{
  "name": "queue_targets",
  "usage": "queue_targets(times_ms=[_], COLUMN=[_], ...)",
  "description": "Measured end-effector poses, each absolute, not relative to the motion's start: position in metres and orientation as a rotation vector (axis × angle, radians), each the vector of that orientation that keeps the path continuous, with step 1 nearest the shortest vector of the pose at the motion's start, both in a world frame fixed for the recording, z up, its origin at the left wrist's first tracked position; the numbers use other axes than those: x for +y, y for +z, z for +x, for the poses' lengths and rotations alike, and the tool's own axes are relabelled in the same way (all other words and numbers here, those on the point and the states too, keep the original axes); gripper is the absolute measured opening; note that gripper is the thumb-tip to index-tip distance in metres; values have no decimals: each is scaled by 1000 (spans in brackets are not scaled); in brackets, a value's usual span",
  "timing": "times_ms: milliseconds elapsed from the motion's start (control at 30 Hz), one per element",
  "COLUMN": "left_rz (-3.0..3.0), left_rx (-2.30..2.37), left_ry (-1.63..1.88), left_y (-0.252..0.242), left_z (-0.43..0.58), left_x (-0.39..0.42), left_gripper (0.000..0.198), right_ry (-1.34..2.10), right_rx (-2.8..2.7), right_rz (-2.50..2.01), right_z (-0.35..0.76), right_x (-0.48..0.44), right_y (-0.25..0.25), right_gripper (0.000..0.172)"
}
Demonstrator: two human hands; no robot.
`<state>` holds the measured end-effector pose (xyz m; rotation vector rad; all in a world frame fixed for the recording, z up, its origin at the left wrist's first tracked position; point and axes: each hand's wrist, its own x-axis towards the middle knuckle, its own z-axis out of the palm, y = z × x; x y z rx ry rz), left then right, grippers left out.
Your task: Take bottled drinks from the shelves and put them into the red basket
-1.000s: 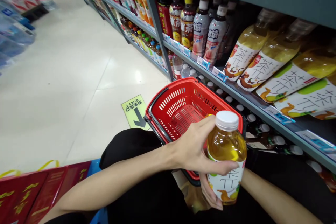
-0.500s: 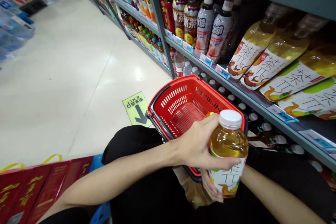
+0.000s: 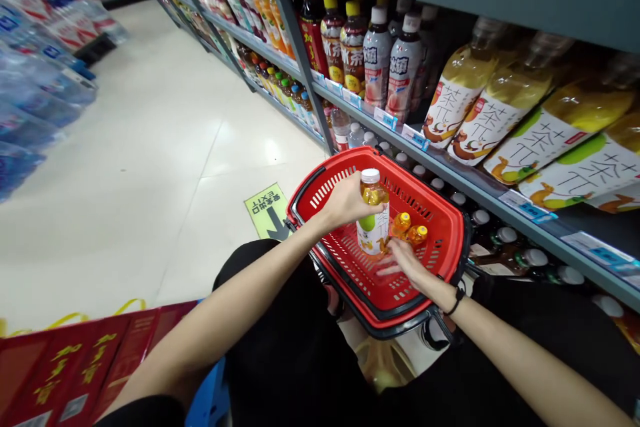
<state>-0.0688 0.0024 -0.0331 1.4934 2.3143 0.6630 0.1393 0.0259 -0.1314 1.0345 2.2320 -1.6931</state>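
A thin black wristband [image 3: 457, 300] circles the right wrist; a black sleeve [image 3: 145, 411] (only its end shows) covers the left upper arm, and plain black clothing [image 3: 280, 340] covers both legs.

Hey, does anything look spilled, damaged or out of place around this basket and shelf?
Nothing stands out. The white-capped bottle in the left hand looks intact, and no spill shows in the red basket. The large shelf bottles look slanted, but that may be the camera's angle.
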Motion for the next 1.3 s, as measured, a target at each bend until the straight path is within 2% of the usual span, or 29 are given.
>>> queue_targets(times_ms=[67,200,333,433,600,767,967,1167,1300], left_rz=[1506,1478,1338,1200,1089,1116,1077,1063,1120], left_rx=[2355,2324,2387,2466,2541,2555,2568,2539,2460], left_ry=[392,175,33,-26,9,107,224,257,293], left_y=[-56,-97,-138,-169,-211,-235,-260,-268,-258], left_z=[-67,-60,-64,-66,-60,-43,-12,3,2], left_x=[14,34,49,54,62,75,81,82,81], left_gripper=[57,68,80,77,60,54,50,53,43], right_ry=[-1418,-951,-695,-577,-545,-599,-567,-544,-554], right_rx=[2304,2449,2534,2583,2666,2721,2721,2680,2702], right_rz=[938,608,384,337,235,114,170,268,256], right_z=[141,151,159,161,165,163,159,165,165], right_x=[25,16,12,18,27,21,26,34,39], right_y=[-125,-105,-90,-88,-86,-83,-81,-79,-72], right_gripper=[43,24,26,26,23,20,21,20,16])
